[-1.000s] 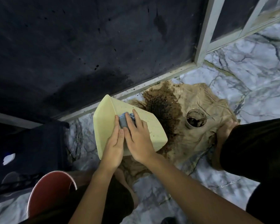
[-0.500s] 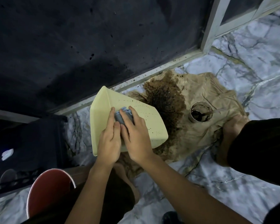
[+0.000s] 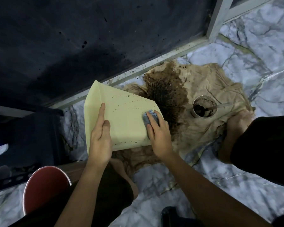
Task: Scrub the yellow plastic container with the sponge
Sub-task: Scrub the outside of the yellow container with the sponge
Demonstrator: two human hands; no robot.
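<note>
Pale yellow plastic container (image 3: 121,118), rectangular, turned so a broad flat face looks up at me, tilted, its far corner toward the dark wall (image 3: 88,46). It sits above the stained tan cloth (image 3: 203,122) spread on the grey marble floor (image 3: 236,185); I cannot tell whether its lower edge touches the cloth.

My left hand (image 3: 100,138) lies flat on the left part of the face, fingers stretched forward, thumb alongside: an open palm steadying, no closed grip. My right hand (image 3: 159,135) is at the right edge, fingers curled over a small grey-blue sponge (image 3: 150,117) and pressing it against the face near the far right corner. The grip there is closed on the sponge.

Dark specks dot the yellow face in faint lines, most near the far edge and along the near edge.

On the cloth, right of the container, stands 1 round white cup (image 3: 204,106) holding dark brown sludge, with a stick-like handle resting across its rim. A wide dark brown stain covers the cloth between container and cup.

A red round-rimmed object (image 3: 44,189) shows at lower left beside my leg.
</note>
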